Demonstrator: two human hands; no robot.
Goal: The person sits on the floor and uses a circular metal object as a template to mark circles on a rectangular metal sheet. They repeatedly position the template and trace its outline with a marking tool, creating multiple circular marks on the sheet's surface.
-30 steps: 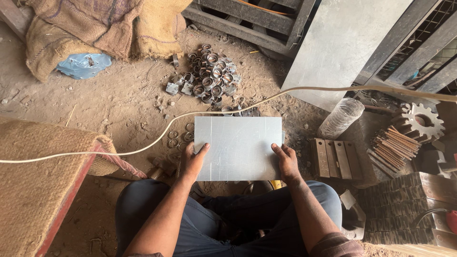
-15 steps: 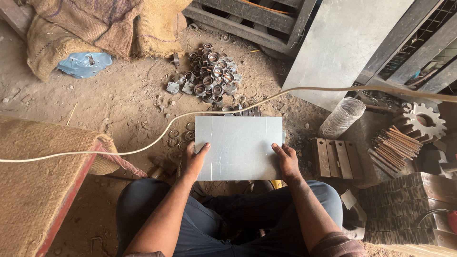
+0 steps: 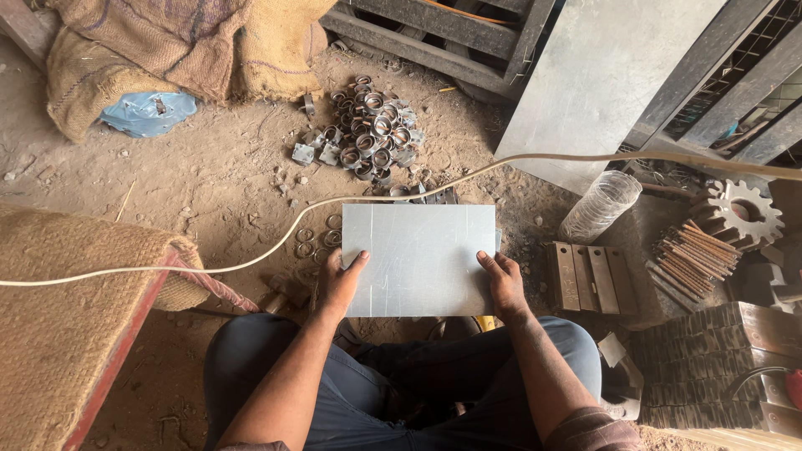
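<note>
Almost nothing has shifted since the earlier frames: the flat rectangular grey metal sheet (image 3: 419, 259) sits in the same place, and both hands keep their grip on it. The left hand (image 3: 341, 282) comes up from the lower left with its forearm stretched forward, thumb lying on top of the sheet's left edge and fingers (image 3: 333, 266) curled under it. The right hand (image 3: 504, 280) mirrors it at the right edge, thumb pressed on the surface, the other fingers tucked behind the sheet. The sheet is held level above the dusty dirt floor (image 3: 209, 175), just in front of the person's knees.

One sheet is in hand; a second, larger grey metal panel (image 3: 601, 83) leans upright further off. One heap of small round metal rings (image 3: 372, 129) lies beyond the sheet, too many to count. One pale cord (image 3: 251, 263) crosses the view. One toothed steel gear (image 3: 746, 213) sits at the right, beside one bundle of thin rusty rods (image 3: 693, 255) and one clear plastic bottle (image 3: 600, 205).
</note>
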